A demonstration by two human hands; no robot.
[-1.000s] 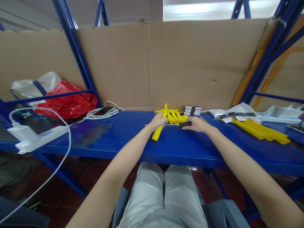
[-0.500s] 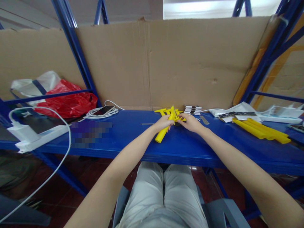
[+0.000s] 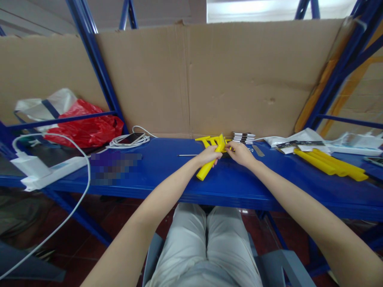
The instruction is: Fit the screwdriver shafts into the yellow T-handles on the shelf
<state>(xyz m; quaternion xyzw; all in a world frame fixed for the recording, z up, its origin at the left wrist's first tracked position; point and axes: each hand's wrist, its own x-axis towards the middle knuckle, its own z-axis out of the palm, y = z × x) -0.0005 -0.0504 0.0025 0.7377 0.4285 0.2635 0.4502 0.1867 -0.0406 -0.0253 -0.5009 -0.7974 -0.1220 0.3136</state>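
Note:
My left hand [image 3: 208, 154] is wrapped round the thick round handle of a yellow plastic tool [image 3: 205, 170] with a flared head. Its handle end points down toward me, and the head is up and to the right. The fingers of my right hand [image 3: 239, 153] are pinched together at the right side of that head; whatever lies between the fingertips is too small to make out. Just behind my hands, several yellow T-shaped pieces [image 3: 202, 139] lie on the blue table [image 3: 167, 171]. A thin metal rod [image 3: 187, 155], perhaps a screwdriver shaft, sits left of my left hand.
Behind my right hand is a stack of white packets with black bands [image 3: 243, 137], beside a flat metal strip [image 3: 257, 150]. Yellow tubes [image 3: 329, 163] lie at right. A coiled white cable [image 3: 128, 141], red bag [image 3: 86, 125] and power strip [image 3: 56, 171] are at left.
The yellow tool has turned slightly in my left hand, so its head looks different. My right fingers have shifted a little at the head and are now pinched closer together.

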